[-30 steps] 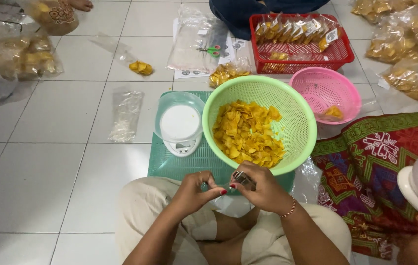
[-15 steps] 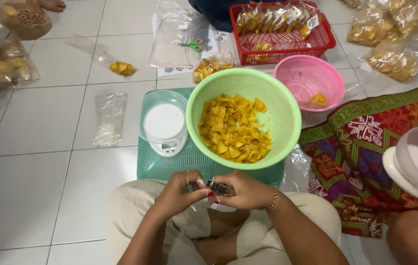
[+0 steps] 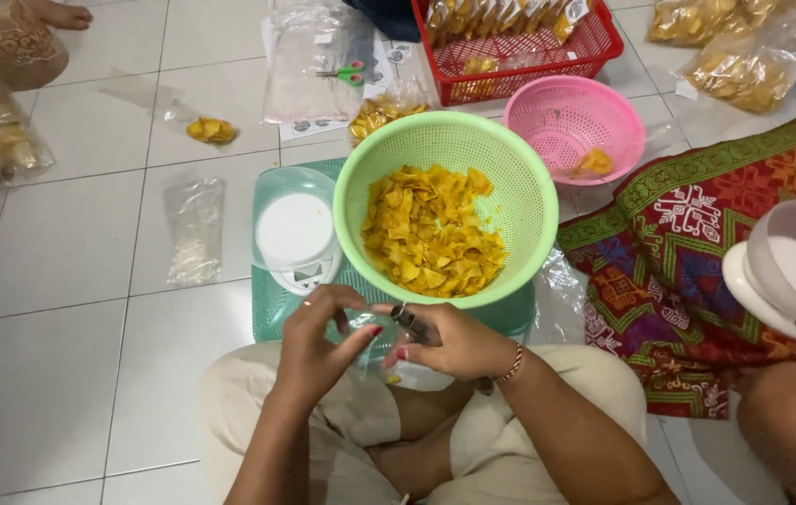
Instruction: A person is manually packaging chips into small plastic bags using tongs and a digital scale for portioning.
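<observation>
Head view, lower centre of the frame: a person sits cross-legged on the tiled floor (image 3: 52,281), and both hands meet over the lap. The left hand (image 3: 318,346) and right hand (image 3: 449,341) have their fingers pinched on a small clear plastic bag (image 3: 367,329), pulling its mouth apart; the right hand also seems to grip a small dark metal tool (image 3: 407,321), though its kind is too small to tell. Just beyond the hands, mid-frame, a green colander (image 3: 510,178) full of yellow chips (image 3: 431,234) sits on a green tray (image 3: 272,313), close enough for an easy reach. Beside it to the left stands a white kitchen scale (image 3: 295,229), likely kept near for weighing portions. Left of that an empty clear bag (image 3: 194,229) lies flat on the floor. Farther up, a pink colander (image 3: 548,122) holds only a few chips, and a red basket (image 3: 529,61) at the top edge carries filled packets stood in a row. At right, a patterned cloth (image 3: 688,243) covers the floor.
</observation>
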